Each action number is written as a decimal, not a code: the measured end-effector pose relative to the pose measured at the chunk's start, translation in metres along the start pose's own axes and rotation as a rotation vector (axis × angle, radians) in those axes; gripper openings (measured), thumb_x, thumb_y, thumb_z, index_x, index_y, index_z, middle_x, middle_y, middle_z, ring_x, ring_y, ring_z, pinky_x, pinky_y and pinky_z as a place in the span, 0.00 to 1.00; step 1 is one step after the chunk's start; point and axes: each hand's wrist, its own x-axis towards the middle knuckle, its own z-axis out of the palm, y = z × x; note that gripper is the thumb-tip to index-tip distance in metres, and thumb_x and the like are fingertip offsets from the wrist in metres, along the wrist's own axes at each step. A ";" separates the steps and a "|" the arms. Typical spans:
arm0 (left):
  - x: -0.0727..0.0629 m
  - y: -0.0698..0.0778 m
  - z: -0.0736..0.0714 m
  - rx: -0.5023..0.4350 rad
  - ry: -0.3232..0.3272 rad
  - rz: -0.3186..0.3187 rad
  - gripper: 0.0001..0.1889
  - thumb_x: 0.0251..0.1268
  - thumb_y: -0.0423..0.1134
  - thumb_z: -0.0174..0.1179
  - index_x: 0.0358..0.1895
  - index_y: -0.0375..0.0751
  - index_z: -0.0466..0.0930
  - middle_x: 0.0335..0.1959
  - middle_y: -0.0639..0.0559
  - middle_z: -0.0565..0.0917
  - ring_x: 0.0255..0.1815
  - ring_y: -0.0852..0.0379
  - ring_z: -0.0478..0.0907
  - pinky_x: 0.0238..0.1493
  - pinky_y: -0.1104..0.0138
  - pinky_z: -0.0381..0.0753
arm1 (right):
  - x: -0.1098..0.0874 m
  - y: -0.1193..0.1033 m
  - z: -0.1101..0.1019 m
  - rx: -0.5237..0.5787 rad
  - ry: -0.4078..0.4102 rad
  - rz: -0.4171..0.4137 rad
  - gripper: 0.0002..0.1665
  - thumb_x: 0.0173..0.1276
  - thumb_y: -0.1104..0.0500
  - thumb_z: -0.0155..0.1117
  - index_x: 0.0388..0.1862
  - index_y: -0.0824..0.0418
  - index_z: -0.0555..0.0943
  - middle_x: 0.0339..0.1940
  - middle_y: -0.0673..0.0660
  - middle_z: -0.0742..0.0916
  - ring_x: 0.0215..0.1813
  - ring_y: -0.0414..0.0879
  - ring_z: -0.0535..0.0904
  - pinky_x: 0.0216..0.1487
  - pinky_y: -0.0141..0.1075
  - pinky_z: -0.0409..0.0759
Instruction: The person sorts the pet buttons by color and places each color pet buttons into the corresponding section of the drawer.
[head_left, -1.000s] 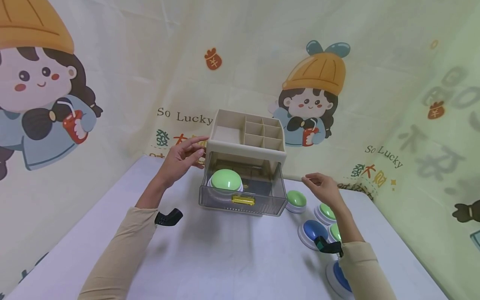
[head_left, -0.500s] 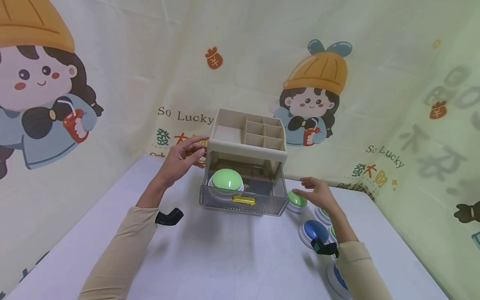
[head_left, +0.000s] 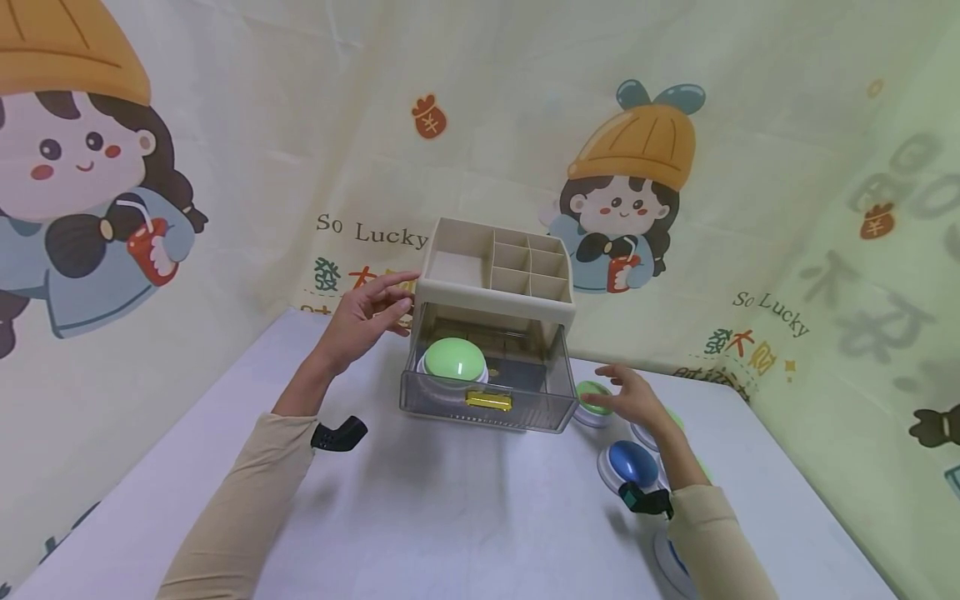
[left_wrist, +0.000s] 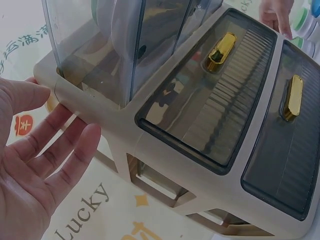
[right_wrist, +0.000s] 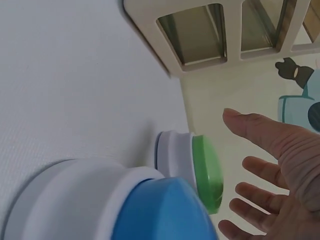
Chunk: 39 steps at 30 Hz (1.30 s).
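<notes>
A beige drawer organizer (head_left: 495,302) stands on the table, its clear top drawer (head_left: 431,406) pulled out. Inside that drawer, at the left, lies a green-domed push button (head_left: 453,360) with a white base. My left hand (head_left: 358,325) rests at the organizer's left side, fingers loosely bent; in the left wrist view its fingertips (left_wrist: 90,132) are right at the frame's edge. Just right of the drawer, my right hand (head_left: 636,398) is spread over another green push button (head_left: 589,389). The right wrist view shows this green button (right_wrist: 207,172) beside the parted thumb and fingers, with nothing gripped.
A blue push button (head_left: 632,461) sits nearer on the right, and a second blue one (head_left: 667,567) is partly hidden by the right sleeve. More green buttons (head_left: 675,419) lie behind the right forearm. A printed cloth (head_left: 480,125) hangs behind the white table (head_left: 420,517).
My right hand has moved left and down to the green button beside the drawer, its fingers spreading apart. The left hand and the organizer stay in place.
</notes>
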 end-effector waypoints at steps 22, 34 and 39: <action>-0.001 0.001 0.000 -0.004 -0.003 -0.010 0.23 0.76 0.33 0.58 0.71 0.46 0.75 0.54 0.38 0.84 0.50 0.56 0.85 0.41 0.63 0.89 | 0.004 0.010 0.019 0.011 -0.011 0.040 0.39 0.58 0.52 0.81 0.62 0.66 0.72 0.54 0.65 0.81 0.54 0.58 0.75 0.58 0.53 0.78; -0.001 0.001 0.000 0.004 -0.009 0.002 0.23 0.76 0.33 0.58 0.71 0.46 0.75 0.55 0.38 0.84 0.49 0.56 0.85 0.41 0.63 0.89 | 0.003 0.008 0.021 -0.017 0.028 0.017 0.36 0.58 0.55 0.80 0.58 0.68 0.72 0.50 0.64 0.81 0.51 0.57 0.74 0.57 0.51 0.77; -0.002 0.002 0.000 0.009 -0.009 0.005 0.23 0.77 0.34 0.58 0.71 0.47 0.75 0.55 0.38 0.84 0.49 0.57 0.85 0.41 0.63 0.89 | 0.002 0.007 0.020 -0.033 0.034 0.017 0.36 0.58 0.54 0.81 0.57 0.68 0.72 0.48 0.64 0.80 0.50 0.57 0.74 0.54 0.49 0.77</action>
